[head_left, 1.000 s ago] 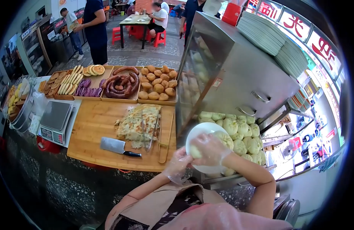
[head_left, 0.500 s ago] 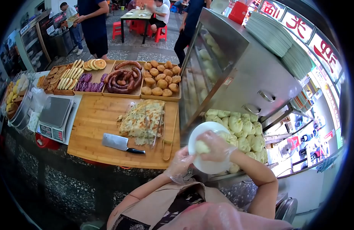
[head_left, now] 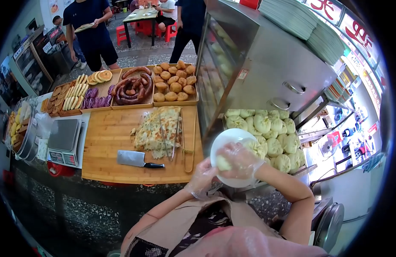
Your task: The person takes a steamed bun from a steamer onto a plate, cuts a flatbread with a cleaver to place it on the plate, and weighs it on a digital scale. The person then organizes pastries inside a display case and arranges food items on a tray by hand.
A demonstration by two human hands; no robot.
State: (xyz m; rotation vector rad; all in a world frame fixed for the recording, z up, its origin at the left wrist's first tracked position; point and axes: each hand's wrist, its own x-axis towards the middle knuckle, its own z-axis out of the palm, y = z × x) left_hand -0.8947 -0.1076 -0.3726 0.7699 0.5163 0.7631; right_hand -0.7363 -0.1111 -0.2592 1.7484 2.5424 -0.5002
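Observation:
My left hand [head_left: 203, 174], in a clear plastic glove, grips the near left rim of a white plate [head_left: 227, 137]. Over the plate, my right hand [head_left: 238, 160], gloved the same way, closes around a pale steamed bun [head_left: 223, 164]; its fingers partly cover the bun. At the plate's right edge sits a pleated bun [head_left: 256, 148]; whether it rests on the plate or in the tray behind, I cannot tell. Several pale green pleated buns [head_left: 275, 147] fill the tray just beyond the plate.
Left of the plate, a wooden board [head_left: 106, 135] carries a cleaver [head_left: 131, 158], tongs [head_left: 189, 145] and flatbread [head_left: 157, 130]. Behind it are trays of sausages [head_left: 133, 92] and fried balls [head_left: 175, 87]. A steel cabinet [head_left: 266, 64] stands ahead; a scale [head_left: 65, 135] is far left.
The view has shifted slightly. My right hand stays over the plate with the bun. At upper left, the person in dark clothes has come further into view, holding a plate.

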